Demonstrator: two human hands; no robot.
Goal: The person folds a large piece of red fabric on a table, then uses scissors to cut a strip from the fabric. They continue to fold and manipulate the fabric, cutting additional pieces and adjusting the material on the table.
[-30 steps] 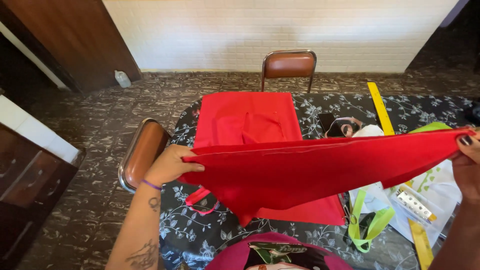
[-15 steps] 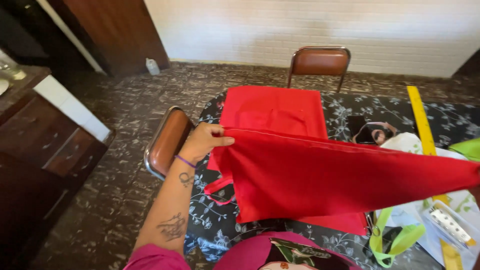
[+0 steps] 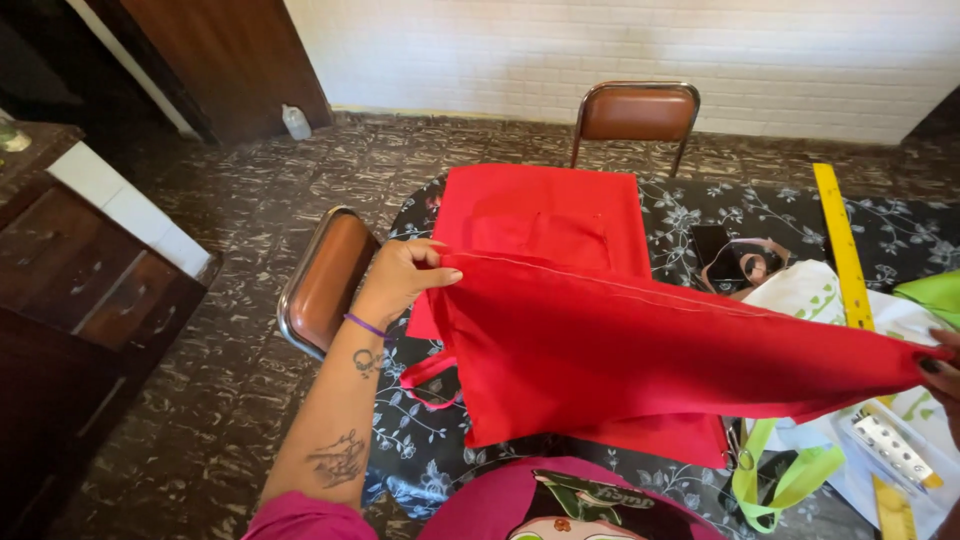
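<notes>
We see the left hand (image 3: 400,280) pinching the top left corner of a red fabric bag (image 3: 640,360), thumb on the near face and fingers closed over the hemmed edge. The right hand (image 3: 942,372) shows only at the right border of the view; its dark-nailed fingertips are closed on the bag's opposite corner. Between the two hands the bag is stretched out and held in the air above the round table (image 3: 700,210), which wears a dark floral cloth. One red loop handle (image 3: 432,380) hangs from the bag's left side, below the left hand.

Beyond the held bag, flat on the table, lies a second red fabric piece (image 3: 545,215) (it looks like another bag of the same cloth, though we cannot tell for sure). To the right of it on the table sits a dark phone (image 3: 712,248) with a tangle of pinkish straps (image 3: 752,262) beside it. A yellow ruler (image 3: 840,245) runs along the table's right side, next to a white printed bag (image 3: 805,290) and lime green straps (image 3: 775,480).

A brown padded chair (image 3: 325,280) stands at the table's left edge, just under the left wrist, and another brown chair (image 3: 637,115) stands at the far side of the table.
</notes>
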